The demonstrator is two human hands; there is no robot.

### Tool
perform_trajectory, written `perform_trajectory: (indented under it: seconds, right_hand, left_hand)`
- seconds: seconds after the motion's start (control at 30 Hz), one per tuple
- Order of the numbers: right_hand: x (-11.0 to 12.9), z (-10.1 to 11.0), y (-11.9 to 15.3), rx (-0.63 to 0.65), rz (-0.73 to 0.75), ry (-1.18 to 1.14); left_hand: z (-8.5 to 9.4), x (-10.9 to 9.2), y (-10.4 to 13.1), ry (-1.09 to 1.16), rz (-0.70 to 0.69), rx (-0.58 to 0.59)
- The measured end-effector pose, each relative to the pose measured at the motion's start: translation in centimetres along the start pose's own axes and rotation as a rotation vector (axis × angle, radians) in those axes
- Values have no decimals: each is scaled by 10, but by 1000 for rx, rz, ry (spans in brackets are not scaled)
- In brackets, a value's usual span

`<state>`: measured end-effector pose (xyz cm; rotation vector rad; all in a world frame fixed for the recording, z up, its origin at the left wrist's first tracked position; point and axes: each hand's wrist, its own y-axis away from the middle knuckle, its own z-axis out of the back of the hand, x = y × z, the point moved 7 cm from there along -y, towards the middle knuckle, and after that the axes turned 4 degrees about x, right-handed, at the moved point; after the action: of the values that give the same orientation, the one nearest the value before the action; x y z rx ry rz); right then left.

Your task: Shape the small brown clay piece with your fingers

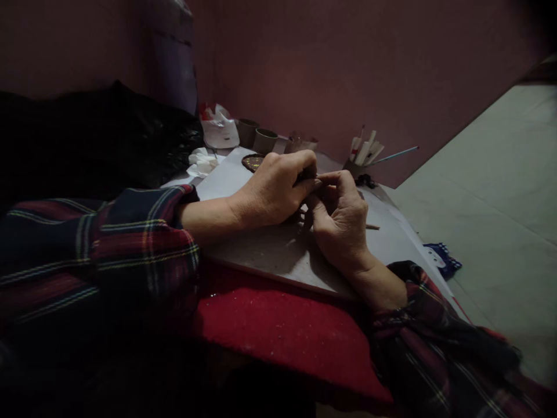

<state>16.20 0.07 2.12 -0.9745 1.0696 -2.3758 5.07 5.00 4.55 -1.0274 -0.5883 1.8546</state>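
My left hand [278,188] and my right hand [339,220] meet above a pale board [261,255], with thumbs and fingertips pinched close together. Whatever they hold between them is mostly hidden by the fingers and the dim light; only small dark bits show below the fingertips. Just behind my left hand lies a round dark piece [252,162] with yellow specks, partly covered by that hand. A thin brown stick [373,227] lies to the right of my right hand.
Behind the board stand cardboard tube pieces [265,141], a white packet [220,128], crumpled tissue [202,162] and a holder with white sticks [365,152] and a blue brush-like rod [398,154]. Black plastic [143,139] lies left. A red surface [278,325] supports the board. A blue packet [441,259] sits right.
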Motion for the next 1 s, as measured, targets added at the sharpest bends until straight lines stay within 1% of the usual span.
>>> perform_trajectory:
  seconds: [0.2,0.4,0.6,0.7,0.9,1.0]
  right_hand:
    - [-3,-1,1,19,-35,-4]
    - [-2,0,0,-9,-29,-52]
    - [1,3,2,-28,-34,-47]
    - [3,5,2,-56,-17,-66]
    - [1,7,3,-85,25,-56]
    - [2,7,3,-98,41,-60]
  left_hand:
    - [-1,-1,0,22,8,19]
    - [2,2,0,107,52,-45]
    - [4,0,0,183,44,-38]
    - [4,0,0,250,44,-37]
    - [-2,9,-2,461,43,-77]
    - [-1,9,-3,510,56,-102]
